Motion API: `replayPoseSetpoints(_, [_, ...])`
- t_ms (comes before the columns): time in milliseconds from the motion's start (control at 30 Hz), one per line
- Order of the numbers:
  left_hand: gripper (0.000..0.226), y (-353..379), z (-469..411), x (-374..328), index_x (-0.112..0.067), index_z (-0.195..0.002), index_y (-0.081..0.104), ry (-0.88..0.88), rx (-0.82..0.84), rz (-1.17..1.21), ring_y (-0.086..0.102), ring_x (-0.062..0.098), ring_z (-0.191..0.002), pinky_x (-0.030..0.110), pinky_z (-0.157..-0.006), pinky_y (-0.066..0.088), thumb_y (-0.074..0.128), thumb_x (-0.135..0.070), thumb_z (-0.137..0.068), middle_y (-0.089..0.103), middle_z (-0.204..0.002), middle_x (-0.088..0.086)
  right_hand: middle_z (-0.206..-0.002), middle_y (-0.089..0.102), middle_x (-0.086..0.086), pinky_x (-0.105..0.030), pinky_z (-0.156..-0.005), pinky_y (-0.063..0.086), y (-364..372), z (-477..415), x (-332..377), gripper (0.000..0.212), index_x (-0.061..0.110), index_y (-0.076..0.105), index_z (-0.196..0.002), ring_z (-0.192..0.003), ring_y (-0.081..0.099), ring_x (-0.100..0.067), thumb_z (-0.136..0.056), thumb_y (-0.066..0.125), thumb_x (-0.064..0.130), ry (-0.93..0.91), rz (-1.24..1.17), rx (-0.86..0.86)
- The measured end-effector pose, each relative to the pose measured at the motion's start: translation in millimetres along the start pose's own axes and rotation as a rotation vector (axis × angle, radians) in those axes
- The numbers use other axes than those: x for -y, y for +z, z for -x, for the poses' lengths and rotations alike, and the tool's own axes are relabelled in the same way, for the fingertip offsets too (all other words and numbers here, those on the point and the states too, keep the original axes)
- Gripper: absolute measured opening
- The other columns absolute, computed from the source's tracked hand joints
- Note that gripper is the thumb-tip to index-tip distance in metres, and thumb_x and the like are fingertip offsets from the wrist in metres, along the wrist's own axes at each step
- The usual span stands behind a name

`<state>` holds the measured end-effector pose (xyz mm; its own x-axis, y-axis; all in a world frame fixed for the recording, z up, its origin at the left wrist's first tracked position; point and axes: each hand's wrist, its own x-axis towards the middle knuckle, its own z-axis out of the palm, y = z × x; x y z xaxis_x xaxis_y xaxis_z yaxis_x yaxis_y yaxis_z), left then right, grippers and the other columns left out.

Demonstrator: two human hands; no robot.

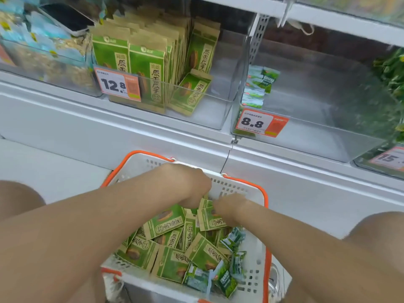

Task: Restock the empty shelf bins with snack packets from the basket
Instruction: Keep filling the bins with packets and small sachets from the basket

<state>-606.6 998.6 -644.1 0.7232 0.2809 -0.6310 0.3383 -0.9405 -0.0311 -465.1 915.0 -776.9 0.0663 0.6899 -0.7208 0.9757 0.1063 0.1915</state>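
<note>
left hand [192, 186] and right hand [229, 206] reach among the green snack packets [166, 224] at the far end of the basket [260, 254], fingers hidden so i cannot tell their grip; better to gather matching packets squarely for the half-filled bin [214, 114].

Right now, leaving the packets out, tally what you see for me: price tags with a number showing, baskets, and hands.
price tags with a number showing: 3, the 12.8 tag, the 8.8 tag, the 15 tag
basket: 1
hands: 2, left hand, right hand
Total: 6
</note>
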Motion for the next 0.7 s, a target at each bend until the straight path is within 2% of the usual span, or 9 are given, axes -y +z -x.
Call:
replayPoseSetpoints(100, [0.008,-1,0,-8,-0.015,-0.097,0.056,0.016,0.021,-0.034,0.050,0.017,-0.068,0.028,-0.054,0.035,0.051,-0.013,-0.104,0.057,-0.093,0.003,-0.142,0.050,-0.020,-0.048,-0.087,0.055,28,-16,2,0.078,0.014,0.023,-0.156,-0.116,0.059,-0.040,-0.091,0.065,0.004,0.008,-0.014,-0.009])
replayPoseSetpoints(200, [0.003,-3,0,-9,-0.017,-0.102,0.053,0.028,-0.001,-0.048,0.052,0.017,-0.072,0.028,-0.055,0.036,0.053,-0.017,-0.105,0.058,-0.098,0.003,-0.157,0.031,-0.023,-0.054,-0.103,0.047,44,-24,2,0.099,0.021,0.003,-0.163,-0.135,0.045,-0.045,-0.090,0.068,0.006,0.045,-0.043,0.004])
replayPoseSetpoints(300, [0.014,-5,-1,-6,-0.017,-0.090,0.049,0.015,-0.032,-0.031,0.049,0.016,-0.067,0.029,-0.054,0.034,0.053,-0.015,-0.104,0.053,-0.087,0.001,-0.152,0.038,-0.023,-0.054,-0.112,0.040,38,-26,5,0.073,0.006,0.024,-0.157,-0.138,0.039,-0.042,-0.096,0.063,0.010,0.050,0.054,-0.072])
replayPoseSetpoints(367, [0.027,-6,-3,-3,-0.018,-0.079,0.042,0.006,-0.033,-0.024,0.047,0.016,-0.064,0.030,-0.053,0.034,0.054,-0.014,-0.103,0.051,-0.083,0.002,-0.143,0.049,-0.020,-0.050,-0.110,0.042,31,-27,6,0.049,0.005,0.048,-0.144,-0.132,0.046,-0.039,-0.098,0.064,0.013,-0.004,0.130,-0.093])
replayPoseSetpoints(433, [0.028,-6,-5,-2,-0.018,-0.079,0.041,-0.012,-0.028,-0.018,0.047,0.016,-0.065,0.029,-0.053,0.034,0.053,-0.015,-0.103,0.052,-0.085,0.002,-0.139,0.053,-0.017,-0.048,-0.108,0.043,27,-26,4,0.039,0.008,0.059,-0.134,-0.128,0.049,-0.036,-0.098,0.068,0.019,-0.056,0.186,-0.089])
replayPoseSetpoints(500, [0.015,-8,-4,-1,-0.016,-0.089,0.049,-0.014,-0.033,-0.018,0.049,0.016,-0.067,0.030,-0.053,0.033,0.053,-0.017,-0.104,0.053,-0.090,0.003,-0.140,0.051,-0.017,-0.050,-0.107,0.045,23,-25,0,0.044,0.009,0.057,-0.136,-0.126,0.050,-0.037,-0.097,0.069,0.023,-0.073,0.182,-0.084])
replayPoseSetpoints(567, [0.006,-9,-4,1,-0.015,-0.104,0.057,-0.005,-0.034,-0.001,0.052,0.019,-0.073,0.030,-0.053,0.033,0.052,-0.018,-0.104,0.059,-0.099,0.005,-0.128,0.059,-0.015,-0.051,-0.099,0.051,10,-17,-4,0.045,0.011,0.051,-0.139,-0.113,0.060,-0.036,-0.098,0.066,0.020,-0.089,0.096,-0.084])
replayPoseSetpoints(633, [0.014,-12,-2,3,-0.014,-0.113,0.061,-0.001,-0.028,0.019,0.053,0.020,-0.076,0.030,-0.054,0.033,0.052,-0.020,-0.104,0.063,-0.103,0.006,-0.120,0.064,-0.009,-0.051,-0.096,0.052,-12,-5,-6,0.043,0.013,0.047,-0.144,-0.107,0.064,-0.032,-0.103,0.060,0.017,-0.117,-0.071,-0.102])
replayPoseSetpoints(700, [0.023,-17,0,4,-0.012,-0.121,0.062,-0.023,-0.026,0.060,0.055,0.021,-0.079,0.029,-0.054,0.033,0.053,-0.026,-0.106,0.065,-0.108,0.007,-0.129,0.066,-0.006,-0.052,-0.104,0.048,-39,8,-5,0.036,0.015,0.054,-0.141,-0.117,0.063,-0.030,-0.106,0.056,0.020,-0.140,-0.212,-0.134])
